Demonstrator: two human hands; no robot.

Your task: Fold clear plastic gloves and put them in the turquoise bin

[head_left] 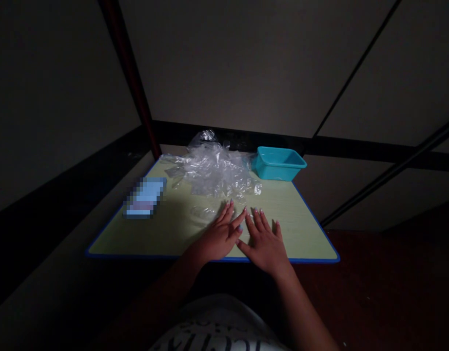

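Note:
My left hand (221, 235) lies palm down near the front of the table, fingers spread. Beside and partly under its fingers is a flat piece of clear plastic (203, 212), perhaps a bag; its extent is hard to make out. To the right, my right hand (265, 243) is also palm down with fingers apart, its thumb close to my left hand. Neither hand grips anything. Just beyond my fingertips spreads a heap of crumpled clear plastic bags (217, 168).
A turquoise plastic basket (279, 171) stands at the back right corner. On the left side lies a blurred-out, phone-like object (145, 197). The pale yellow tabletop (304, 234) has a blue rim, and a panelled wall (227, 68) rises behind it.

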